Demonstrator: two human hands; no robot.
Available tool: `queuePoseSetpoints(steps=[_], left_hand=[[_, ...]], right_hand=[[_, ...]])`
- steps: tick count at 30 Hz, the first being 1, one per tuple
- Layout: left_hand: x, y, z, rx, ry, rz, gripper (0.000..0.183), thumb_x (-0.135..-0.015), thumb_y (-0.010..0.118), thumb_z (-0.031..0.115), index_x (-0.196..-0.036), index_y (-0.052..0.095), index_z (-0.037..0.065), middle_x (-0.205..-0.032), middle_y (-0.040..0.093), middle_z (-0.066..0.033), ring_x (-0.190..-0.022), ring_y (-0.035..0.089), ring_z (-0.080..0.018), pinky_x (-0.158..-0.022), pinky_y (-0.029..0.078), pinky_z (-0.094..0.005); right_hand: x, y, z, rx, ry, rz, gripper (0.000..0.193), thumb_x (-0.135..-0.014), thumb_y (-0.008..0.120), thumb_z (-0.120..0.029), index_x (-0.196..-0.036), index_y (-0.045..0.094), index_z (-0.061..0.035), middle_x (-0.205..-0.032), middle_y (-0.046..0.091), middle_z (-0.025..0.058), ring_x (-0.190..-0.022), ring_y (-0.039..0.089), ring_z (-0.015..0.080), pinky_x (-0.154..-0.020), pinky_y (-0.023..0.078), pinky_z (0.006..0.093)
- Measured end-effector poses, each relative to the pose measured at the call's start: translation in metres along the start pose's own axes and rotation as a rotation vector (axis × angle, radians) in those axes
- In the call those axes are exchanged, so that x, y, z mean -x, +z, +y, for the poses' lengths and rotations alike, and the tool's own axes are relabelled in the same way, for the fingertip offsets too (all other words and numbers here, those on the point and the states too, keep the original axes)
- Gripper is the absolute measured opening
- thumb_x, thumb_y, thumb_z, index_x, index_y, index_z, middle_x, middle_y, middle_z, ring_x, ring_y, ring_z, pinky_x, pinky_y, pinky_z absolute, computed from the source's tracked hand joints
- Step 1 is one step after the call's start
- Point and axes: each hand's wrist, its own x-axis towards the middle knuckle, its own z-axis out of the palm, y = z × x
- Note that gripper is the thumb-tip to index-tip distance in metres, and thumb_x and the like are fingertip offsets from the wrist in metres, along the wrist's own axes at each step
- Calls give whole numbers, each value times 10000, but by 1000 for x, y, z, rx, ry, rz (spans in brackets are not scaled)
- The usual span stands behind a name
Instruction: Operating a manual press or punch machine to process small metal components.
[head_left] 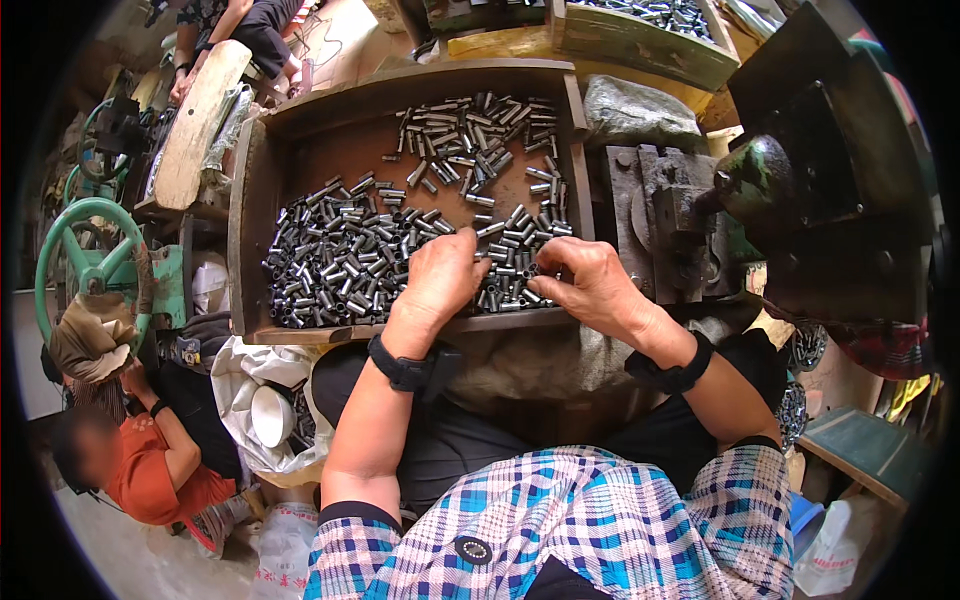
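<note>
Many short, shiny metal tubes (345,250) lie loose in a wide wooden tray (410,78) in front of me. They are heaped thickest at the left and near side, with a looser cluster at the far right. My left hand (445,272) is over the near middle of the heap, fingers curled inward; what they hold is hidden. My right hand (592,282) reaches over the tray's near right corner. Its thumb and forefinger are bent toward each other around a metal tube (532,271), though the fingers partly cover the contact.
A dark, greasy machine (660,215) stands close to the tray's right side. Behind is another wooden box (650,45) of metal parts. At left are a green handwheel (60,250), a white sack (240,400) with a bowl (272,415), and a person in orange (160,465). Another person sits far left.
</note>
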Motion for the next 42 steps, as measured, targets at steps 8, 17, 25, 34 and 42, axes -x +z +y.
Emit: queuePoseSetpoints(steps=[8, 17, 25, 34, 42], left_hand=[[14, -3, 12, 88, 93, 111, 189, -790, 636, 158, -871, 555, 8, -735, 606, -187, -727, 603, -359, -655, 477, -431], [65, -22, 39, 1722, -325, -222, 85, -832, 582, 105, -891, 538, 63, -625, 553, -17, -433, 486, -69, -386, 362, -174], [94, -9, 65, 1753, -343, -110, 132, -862, 511, 95, -947, 588, 30, -651, 564, -24, -452, 494, -57, -398, 383, -166], [114, 2, 81, 1747, -286, -19, 118, -896, 539, 120, -953, 592, 32, -656, 569, -19, -455, 512, -53, -388, 382, -152], [129, 5, 94, 1675, -222, 108, 127, -913, 546, 126, -967, 578, 15, -675, 575, -24, -489, 546, -63, -394, 401, -154]], right_hand=[[22, 1, -11, -412, 298, 124, 187, -800, 664, -124, -941, 608, -15, -669, 605, 60, -585, 602, 126, -547, 469, 261], [50, 10, -30, -1119, 398, 169, 159, -919, 544, -138, -1000, 534, -2, -793, 595, 21, -674, 662, 121, -483, 476, 183], [73, 23, -48, -1158, 442, 310, 149, -906, 573, -145, -953, 535, -9, -806, 661, 95, -608, 650, 117, -468, 484, 186], [94, 35, -55, -1206, 479, 376, 177, -909, 572, -166, -949, 512, -4, -742, 653, 99, -508, 611, 95, -400, 451, 179], [100, 34, -61, -1188, 469, 397, 178, -906, 581, -177, -925, 509, -15, -715, 649, 83, -454, 574, 68, -365, 411, 160]])
